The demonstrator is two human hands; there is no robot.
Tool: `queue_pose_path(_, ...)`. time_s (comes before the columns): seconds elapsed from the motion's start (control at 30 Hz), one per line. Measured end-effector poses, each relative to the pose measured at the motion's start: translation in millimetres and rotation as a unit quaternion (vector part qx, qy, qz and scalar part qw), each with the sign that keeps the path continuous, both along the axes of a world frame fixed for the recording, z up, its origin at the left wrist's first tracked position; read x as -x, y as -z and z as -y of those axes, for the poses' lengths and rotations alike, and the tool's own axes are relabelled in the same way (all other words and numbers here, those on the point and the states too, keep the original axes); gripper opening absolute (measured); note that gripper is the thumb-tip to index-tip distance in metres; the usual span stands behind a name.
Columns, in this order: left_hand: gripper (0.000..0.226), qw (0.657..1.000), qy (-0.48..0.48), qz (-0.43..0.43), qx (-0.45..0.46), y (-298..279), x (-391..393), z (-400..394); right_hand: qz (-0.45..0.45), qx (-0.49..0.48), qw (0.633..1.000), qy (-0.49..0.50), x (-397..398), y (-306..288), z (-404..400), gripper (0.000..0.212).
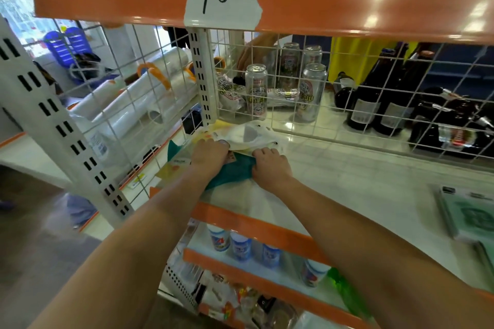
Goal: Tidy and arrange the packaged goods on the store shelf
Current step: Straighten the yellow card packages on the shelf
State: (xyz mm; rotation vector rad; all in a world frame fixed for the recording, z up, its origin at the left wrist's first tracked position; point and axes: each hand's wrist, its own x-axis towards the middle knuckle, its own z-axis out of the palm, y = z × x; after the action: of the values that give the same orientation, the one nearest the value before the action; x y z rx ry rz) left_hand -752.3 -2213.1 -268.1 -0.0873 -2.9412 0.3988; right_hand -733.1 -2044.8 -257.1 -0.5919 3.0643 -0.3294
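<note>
Both hands work on a stack of flat packets [240, 141] lying at the left rear corner of the white shelf [334, 176], against the wire grid [294, 104]. The left hand [209, 153] rests on top of the stack with fingers curled over a teal packet [232, 171]; the right hand [270, 164] grips that packet's right edge with bent fingers. Behind the grid stand cans [256, 91] and dark bottles [374, 99]; a green packet [467, 211] lies well apart at the shelf's right.
</note>
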Motion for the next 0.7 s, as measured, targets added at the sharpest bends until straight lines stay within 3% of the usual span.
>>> queue_pose_path(0.27,0.021,0.999,-0.025,0.021,-0.042,-4,-33,-22,0.036,0.033,0.997,0.052,-8,2,-5,0.036)
queue_pose_path(0.37,0.004,0.999,0.005,-0.026,0.039,-10,-55,-39,0.045,0.044,0.995,0.073,-12,3,-6,0.034)
queue_pose_path(0.5,0.034,0.999,0.033,-0.011,0.012,-2,-54,-43,0.095,0.097,0.984,0.119,-17,0,-6,0.036)
queue_pose_path(0.63,0.029,0.994,0.029,-0.069,0.077,-14,-74,-58,0.194,0.244,0.932,0.185,-21,-11,-4,0.039)
queue_pose_path(0.7,0.018,0.997,0.019,-0.019,0.068,-18,-81,-63,0.242,0.331,0.886,0.215,-23,-17,-1,0.041)
